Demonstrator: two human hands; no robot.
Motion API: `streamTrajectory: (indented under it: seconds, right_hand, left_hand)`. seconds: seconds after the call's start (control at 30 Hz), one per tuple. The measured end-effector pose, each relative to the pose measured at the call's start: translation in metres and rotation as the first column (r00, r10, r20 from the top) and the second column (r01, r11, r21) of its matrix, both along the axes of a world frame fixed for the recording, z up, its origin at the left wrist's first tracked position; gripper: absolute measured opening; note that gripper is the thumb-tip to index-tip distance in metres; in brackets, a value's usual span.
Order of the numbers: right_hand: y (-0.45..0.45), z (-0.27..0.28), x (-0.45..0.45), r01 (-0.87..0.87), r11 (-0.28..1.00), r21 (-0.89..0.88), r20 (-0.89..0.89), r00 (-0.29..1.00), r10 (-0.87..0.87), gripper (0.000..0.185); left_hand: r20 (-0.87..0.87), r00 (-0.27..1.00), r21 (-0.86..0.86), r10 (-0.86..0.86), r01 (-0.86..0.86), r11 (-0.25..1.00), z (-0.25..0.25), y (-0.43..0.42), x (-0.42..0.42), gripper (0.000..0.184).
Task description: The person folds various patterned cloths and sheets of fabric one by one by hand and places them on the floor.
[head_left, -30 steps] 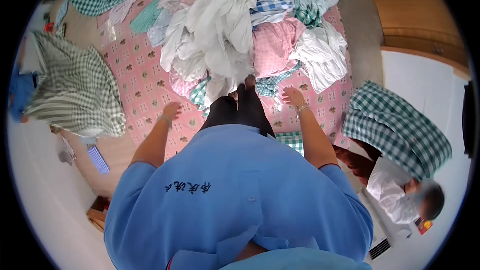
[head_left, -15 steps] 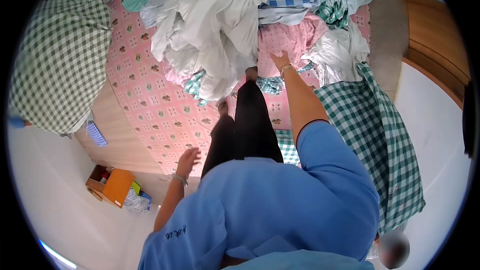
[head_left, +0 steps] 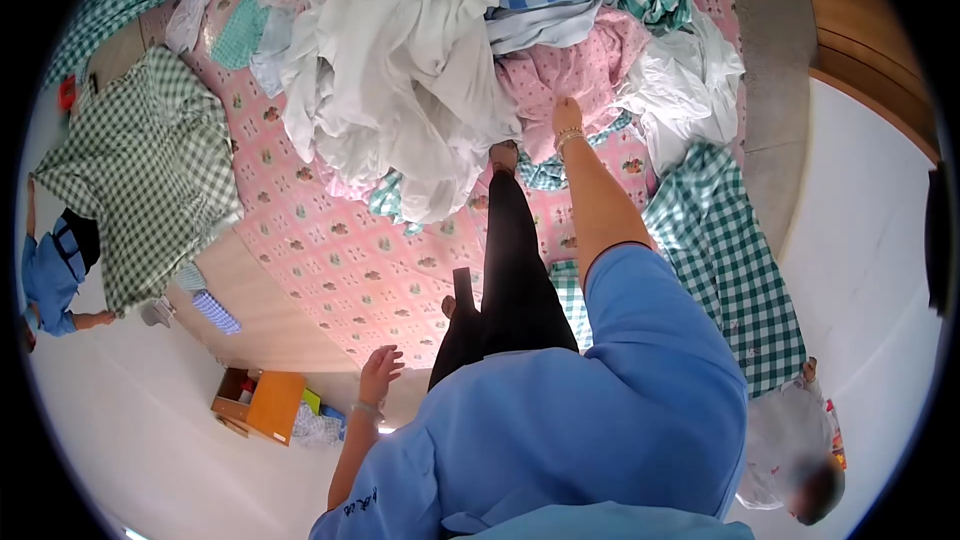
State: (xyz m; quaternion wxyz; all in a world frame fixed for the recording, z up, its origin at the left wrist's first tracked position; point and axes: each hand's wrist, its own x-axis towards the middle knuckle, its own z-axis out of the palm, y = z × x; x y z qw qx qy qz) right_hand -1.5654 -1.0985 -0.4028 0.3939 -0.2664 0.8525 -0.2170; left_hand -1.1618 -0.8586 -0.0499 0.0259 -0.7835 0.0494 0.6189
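Note:
My right hand reaches forward and is closed on a pink cloth with small dark dots, which lies crumpled in the pile. To its left, a large heap of white fabric is bunched up; another crumpled white cloth lies to its right. A teal checked cloth pokes out beneath the pink one. My left hand hangs low at my side with fingers apart, holding nothing.
A pink patterned floor covering spreads under the pile. At left, a person in blue holds a green checked sheet. Another person at lower right is by a dark green checked sheet. An orange cabinet stands at lower left.
My right hand has closed on the pink cloth. My left hand has dropped slightly. Both checked sheets at the sides have shifted, and the people beside them show more.

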Motion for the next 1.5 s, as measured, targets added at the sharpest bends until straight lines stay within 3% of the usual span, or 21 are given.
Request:
streamTrajectory:
  seconds: [0.07,0.1,0.13,0.17,0.23,0.3,0.37,0.47,0.53,0.6,0.67,0.77,0.87,0.93,1.03,1.13,1.2,1.3,1.43,1.47,1.5]
  right_hand:
    - [-0.002,0.027,0.01,-0.006,0.999,0.053,0.0,1.0,0.006,0.033]
    - [0.001,0.04,0.021,0.247,0.969,0.025,0.508,0.832,-0.225,0.03]
    - [0.005,0.054,0.032,0.455,0.882,0.125,0.866,0.383,-0.321,0.029]
    - [0.014,0.063,0.042,0.184,0.97,-0.161,0.788,0.616,0.014,0.03]
    - [0.021,0.104,0.067,-0.154,0.903,-0.402,0.574,0.726,0.379,0.031]
    - [0.011,0.209,0.104,-0.031,0.998,0.056,0.762,0.647,-0.023,0.03]
    - [0.028,0.279,0.139,-0.238,0.971,-0.029,0.723,0.666,0.185,0.031]
    - [0.089,0.353,0.205,-0.383,0.919,-0.092,0.897,0.369,0.244,0.029]
    - [0.139,0.398,0.272,-0.519,0.594,-0.615,0.448,0.39,0.805,0.021]
    - [0.171,0.446,0.327,-0.543,0.359,-0.759,0.357,0.113,0.927,0.022]
    - [0.204,0.465,0.375,-0.567,0.132,-0.813,0.29,-0.198,0.936,0.022]
    - [0.23,0.468,0.418,-0.608,0.024,-0.793,0.33,-0.396,0.857,0.023]
    - [0.246,0.478,0.428,-0.667,0.1,-0.738,0.358,-0.262,0.896,0.026]
    - [0.243,0.483,0.42,-0.739,0.095,-0.667,0.374,-0.221,0.901,0.025]
    - [0.254,0.444,0.41,-0.664,0.322,-0.675,0.403,0.033,0.914,0.026]
    - [0.246,0.403,0.375,-0.732,0.533,-0.425,0.361,0.403,0.841,0.029]
    - [0.235,0.381,0.349,-0.72,0.652,-0.238,0.518,0.474,0.712,0.037]
    - [0.215,0.363,0.337,-0.545,0.837,-0.051,0.711,0.569,0.414,0.058]
    - [0.19,0.304,0.371,-0.31,0.941,0.134,0.852,0.521,0.05,0.09]
    - [0.182,0.303,0.387,-0.327,0.936,0.127,0.858,0.51,0.062,0.09]
    - [0.173,0.308,0.408,-0.144,0.949,0.279,0.861,0.476,-0.181,0.089]
  left_hand:
    - [-0.051,0.999,-0.048,-0.011,0.009,0.999,-0.001,-0.005,0.003,0.029]
    - [-0.075,0.997,-0.085,-0.023,0.017,0.996,0.0,-0.01,0.004,0.028]
    - [-0.081,0.996,-0.099,-0.026,0.018,0.995,0.001,-0.011,0.006,0.028]
    - [-0.107,0.994,-0.128,-0.033,0.019,0.992,0.003,-0.011,0.01,0.028]
    - [-0.152,0.985,-0.2,-0.077,0.046,0.979,0.003,-0.008,0.021,0.029]
    - [-0.19,0.978,-0.25,-0.088,0.039,0.968,-0.001,-0.004,0.035,0.03]
    - [-0.244,0.959,-0.302,-0.145,0.067,0.951,0.008,-0.008,0.046,0.038]
    - [-0.514,0.857,-0.272,0.035,-0.202,0.941,0.025,-0.023,0.062,0.054]
    - [-0.798,0.564,-0.076,0.213,-0.444,0.893,0.035,-0.038,0.086,0.068]
    - [-0.903,0.307,0.094,0.3,-0.541,0.836,0.039,-0.051,0.109,0.075]
    - [-0.904,0.331,0.064,0.27,-0.52,0.852,0.064,-0.062,0.124,0.071]
    - [-0.861,0.477,-0.023,0.177,-0.384,0.923,0.056,-0.051,0.146,0.058]
    - [-0.799,0.57,0.001,0.191,-0.316,0.949,0.055,-0.039,0.162,0.038]
    - [-0.748,0.653,-0.169,0.119,-0.361,0.917,0.034,-0.046,0.186,0.035]
    - [-0.404,0.908,-0.528,-0.108,-0.135,0.839,0.024,-0.037,0.264,0.025]
    - [-0.369,0.914,-0.639,-0.167,-0.119,0.76,0.113,-0.025,0.308,0.037]
    - [-0.293,0.917,-0.759,-0.272,-0.05,0.649,0.159,-0.014,0.325,0.05]
    - [-0.083,0.936,-0.732,-0.342,0.176,0.659,0.262,0.0,0.325,0.057]
    - [0.188,0.757,-0.782,-0.626,0.501,0.371,0.358,0.032,0.338,0.063]
    - [0.243,0.785,-0.822,-0.569,0.479,0.31,0.369,0.055,0.358,0.065]
    - [0.294,0.809,-0.854,-0.509,0.461,0.239,0.38,0.079,0.379,0.067]
